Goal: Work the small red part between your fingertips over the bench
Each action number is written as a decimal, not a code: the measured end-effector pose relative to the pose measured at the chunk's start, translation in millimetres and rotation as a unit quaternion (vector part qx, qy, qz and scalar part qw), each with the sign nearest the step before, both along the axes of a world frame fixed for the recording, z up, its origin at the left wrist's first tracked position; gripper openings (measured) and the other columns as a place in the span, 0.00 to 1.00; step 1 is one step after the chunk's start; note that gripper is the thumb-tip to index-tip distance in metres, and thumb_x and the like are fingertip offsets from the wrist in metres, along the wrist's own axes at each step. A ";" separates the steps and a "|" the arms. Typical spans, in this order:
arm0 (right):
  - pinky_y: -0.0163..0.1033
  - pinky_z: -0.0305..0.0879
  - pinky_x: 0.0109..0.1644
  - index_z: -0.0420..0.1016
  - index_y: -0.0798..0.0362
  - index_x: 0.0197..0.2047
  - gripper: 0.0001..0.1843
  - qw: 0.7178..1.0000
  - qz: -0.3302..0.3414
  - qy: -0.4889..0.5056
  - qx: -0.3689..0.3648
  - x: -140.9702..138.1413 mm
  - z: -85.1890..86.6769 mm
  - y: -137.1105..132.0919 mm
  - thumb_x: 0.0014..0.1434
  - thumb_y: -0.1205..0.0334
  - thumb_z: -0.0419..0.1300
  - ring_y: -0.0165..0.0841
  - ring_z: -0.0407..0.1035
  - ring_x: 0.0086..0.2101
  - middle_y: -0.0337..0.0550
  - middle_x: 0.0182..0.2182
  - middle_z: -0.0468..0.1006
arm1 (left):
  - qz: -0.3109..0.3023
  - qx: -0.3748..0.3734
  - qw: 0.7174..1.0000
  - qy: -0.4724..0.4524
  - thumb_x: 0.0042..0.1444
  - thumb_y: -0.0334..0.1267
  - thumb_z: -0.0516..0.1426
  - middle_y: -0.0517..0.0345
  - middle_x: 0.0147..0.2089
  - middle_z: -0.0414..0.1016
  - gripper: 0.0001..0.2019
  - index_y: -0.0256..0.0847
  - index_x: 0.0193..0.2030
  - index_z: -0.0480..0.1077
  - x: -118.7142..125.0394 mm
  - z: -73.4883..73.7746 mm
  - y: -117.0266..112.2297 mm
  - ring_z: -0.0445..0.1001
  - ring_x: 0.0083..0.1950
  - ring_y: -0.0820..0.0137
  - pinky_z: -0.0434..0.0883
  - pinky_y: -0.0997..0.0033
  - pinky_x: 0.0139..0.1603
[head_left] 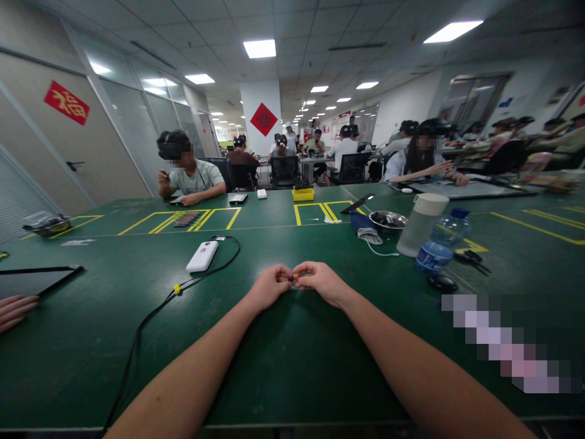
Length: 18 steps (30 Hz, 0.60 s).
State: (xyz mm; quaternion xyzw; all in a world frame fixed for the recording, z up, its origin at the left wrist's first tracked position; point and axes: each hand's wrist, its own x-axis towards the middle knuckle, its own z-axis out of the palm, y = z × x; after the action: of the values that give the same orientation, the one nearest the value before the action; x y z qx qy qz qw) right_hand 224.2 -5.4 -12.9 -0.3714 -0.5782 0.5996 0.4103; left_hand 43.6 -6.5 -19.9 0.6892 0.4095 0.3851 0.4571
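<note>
Over the middle of the green table (292,360), my left hand (270,286) and my right hand (323,283) meet with their fingertips almost touching. The left fingers pinch a tiny dark piece (290,279). Between the right thumb and fingers shows a tiny orange piece (297,278). Both are too small to name, and the fingers partly cover them. I cannot tell whether the two pieces are joined. To the left of my left hand lies a white power bank (202,256) marked 15, with a black cable (148,317) near it.
On the right stand a frosted bottle (418,228), a water bottle (441,244) with a blue cap, and a metal bowl (388,222). A black mouse (442,281) lies nearby. A yellow box (303,194) sits farther back. Another person's hand (17,312) rests at the left edge.
</note>
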 end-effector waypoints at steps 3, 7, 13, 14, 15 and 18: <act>0.34 0.69 0.33 0.74 0.58 0.39 0.15 1.000 -0.002 0.004 0.016 -1.5 1.0 -0.6 0.43 0.70 0.62 0.27 0.70 0.26 0.41 0.28 0.77 | 0.013 0.018 1.000 0.008 0.46 0.28 0.58 0.59 0.29 0.74 0.08 0.36 0.36 0.68 -1.7 0.8 0.7 0.72 0.30 0.74 0.66 0.76 0.32; 0.35 0.69 0.35 0.74 0.58 0.39 0.16 1.000 0.003 0.006 0.026 -2.6 1.0 -0.7 0.43 0.71 0.63 0.29 0.71 0.28 0.42 0.28 0.77 | 0.023 0.028 0.999 0.010 0.46 0.30 0.58 0.60 0.29 0.73 0.07 0.36 0.35 0.68 -3.3 2.7 0.6 0.70 0.29 0.74 0.65 0.76 0.32; 0.37 0.69 0.36 0.74 0.58 0.39 0.17 1.000 0.004 0.015 0.026 -1.9 -3.7 2.1 0.43 0.69 0.64 0.29 0.72 0.28 0.42 0.28 0.77 | 0.042 0.036 0.998 0.026 0.46 0.30 0.59 0.62 0.26 0.70 0.07 0.36 0.35 0.69 -3.6 4.2 1.0 0.67 0.27 0.76 0.62 0.78 0.28; 0.37 0.69 0.36 0.74 0.58 0.39 0.17 1.000 0.004 0.017 0.026 -1.7 -4.5 2.6 0.43 0.69 0.64 0.29 0.72 0.28 0.42 0.28 0.77 | 0.043 0.035 0.998 0.028 0.46 0.30 0.59 0.62 0.26 0.69 0.07 0.36 0.35 0.69 -3.6 4.4 1.1 0.67 0.26 0.76 0.62 0.78 0.28; 0.36 0.69 0.36 0.74 0.58 0.40 0.17 0.999 0.004 0.019 0.026 -1.5 -5.1 2.9 0.43 0.69 0.64 0.29 0.72 0.28 0.42 0.28 0.77 | 0.043 0.032 0.998 0.029 0.46 0.30 0.59 0.62 0.25 0.69 0.07 0.36 0.35 0.69 -3.6 4.6 1.1 0.66 0.26 0.76 0.61 0.78 0.27; 0.36 0.69 0.36 0.74 0.58 0.40 0.17 1.000 0.006 0.020 0.022 -1.0 -5.1 2.8 0.43 0.69 0.64 0.29 0.72 0.27 0.42 0.28 0.77 | 0.041 0.024 0.999 0.023 0.46 0.31 0.59 0.63 0.25 0.69 0.07 0.36 0.35 0.69 -3.7 5.3 0.8 0.66 0.25 0.76 0.61 0.78 0.27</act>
State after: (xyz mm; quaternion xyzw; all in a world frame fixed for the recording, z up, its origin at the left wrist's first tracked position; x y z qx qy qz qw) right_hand 223.2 -2.6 -18.0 -0.3467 -0.5852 0.5965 0.4261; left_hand 40.0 -5.8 -14.5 0.6911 0.4387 0.3974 0.4147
